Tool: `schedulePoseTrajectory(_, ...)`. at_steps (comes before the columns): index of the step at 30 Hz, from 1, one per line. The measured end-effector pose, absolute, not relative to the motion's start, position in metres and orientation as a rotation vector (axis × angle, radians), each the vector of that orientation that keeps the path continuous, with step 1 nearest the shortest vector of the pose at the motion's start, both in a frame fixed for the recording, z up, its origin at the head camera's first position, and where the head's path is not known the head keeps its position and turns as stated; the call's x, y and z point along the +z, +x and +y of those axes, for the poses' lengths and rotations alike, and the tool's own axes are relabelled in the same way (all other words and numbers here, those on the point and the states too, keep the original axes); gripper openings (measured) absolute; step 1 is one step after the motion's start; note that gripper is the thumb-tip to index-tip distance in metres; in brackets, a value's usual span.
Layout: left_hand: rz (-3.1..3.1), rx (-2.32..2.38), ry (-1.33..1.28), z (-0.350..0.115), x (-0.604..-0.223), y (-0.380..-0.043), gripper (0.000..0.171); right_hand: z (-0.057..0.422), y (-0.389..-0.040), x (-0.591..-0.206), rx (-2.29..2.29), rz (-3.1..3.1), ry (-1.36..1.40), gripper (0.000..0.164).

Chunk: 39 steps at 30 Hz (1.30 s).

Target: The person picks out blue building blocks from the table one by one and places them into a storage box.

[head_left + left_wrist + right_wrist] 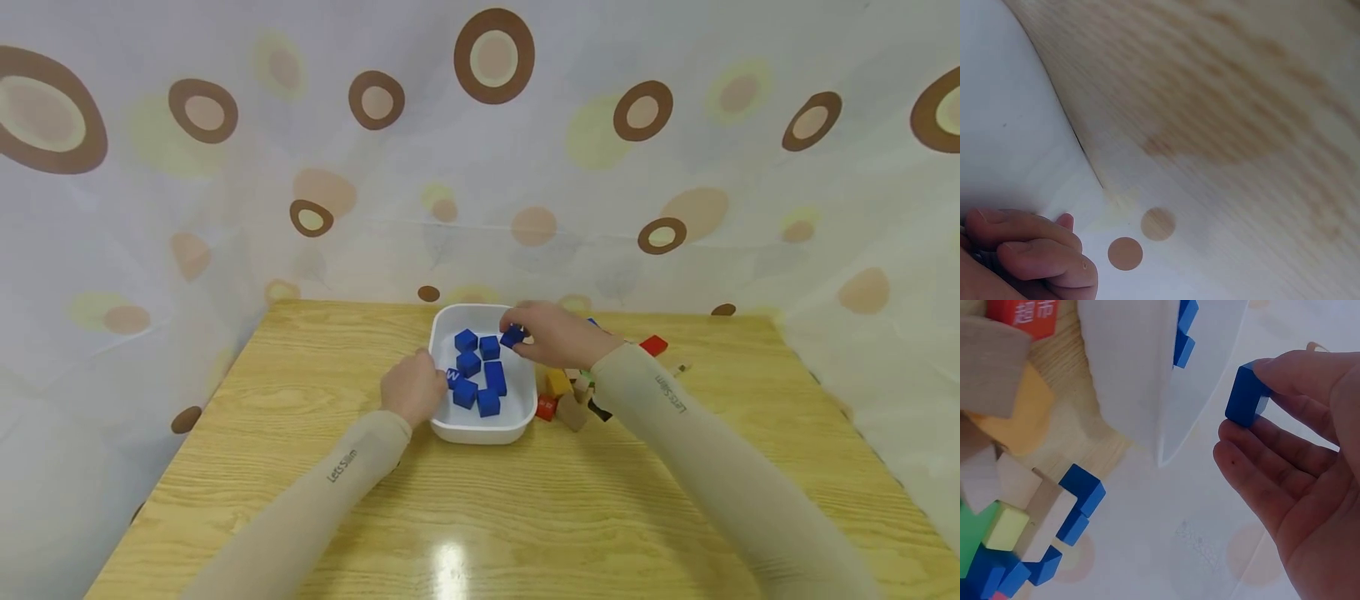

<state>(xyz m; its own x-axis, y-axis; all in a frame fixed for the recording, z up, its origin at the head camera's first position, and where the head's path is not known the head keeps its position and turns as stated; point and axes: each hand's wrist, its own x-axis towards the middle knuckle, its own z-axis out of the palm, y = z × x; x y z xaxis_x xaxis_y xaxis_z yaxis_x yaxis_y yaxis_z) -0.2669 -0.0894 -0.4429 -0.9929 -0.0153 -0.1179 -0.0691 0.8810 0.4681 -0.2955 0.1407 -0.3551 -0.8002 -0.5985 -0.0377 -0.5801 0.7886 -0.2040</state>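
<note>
A white plastic bin stands on the table and holds several blue blocks, one marked with a "W". At its left rim my left hand grips the edge; the left wrist view shows curled fingers beside the white wall. Over the bin's far right part, my right hand pinches a blue block between thumb and fingertips. In the right wrist view that block is held up, apart from the bin's wall.
Right of the bin lies a loose pile of coloured blocks: a red block, a yellow block and a plain wooden block among them. Another red block lies farther right. A patterned cloth hangs behind the wooden table.
</note>
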Motion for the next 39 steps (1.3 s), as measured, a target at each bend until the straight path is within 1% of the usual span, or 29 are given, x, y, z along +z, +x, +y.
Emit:
schedulePoseTrajectory(15, 2.94, 0.758, -0.083, -0.09, -0.44, -0.267, 0.036, 0.112, -0.335, -0.358, -0.245, 2.838, -0.894, 0.033)
schedulePoseTrajectory(27, 2.938, 0.734, -0.089, -0.088, -0.44, -0.266, 0.038, 0.101, -0.354, -0.372, -0.186, 2.842, -0.777, 0.033)
schedulePoseTrajectory(39, 2.946, 0.752, -0.094, -0.089, -0.441, -0.264, 0.034, 0.093, -0.367, -0.386, -0.146, 2.821, -0.671, 0.03)
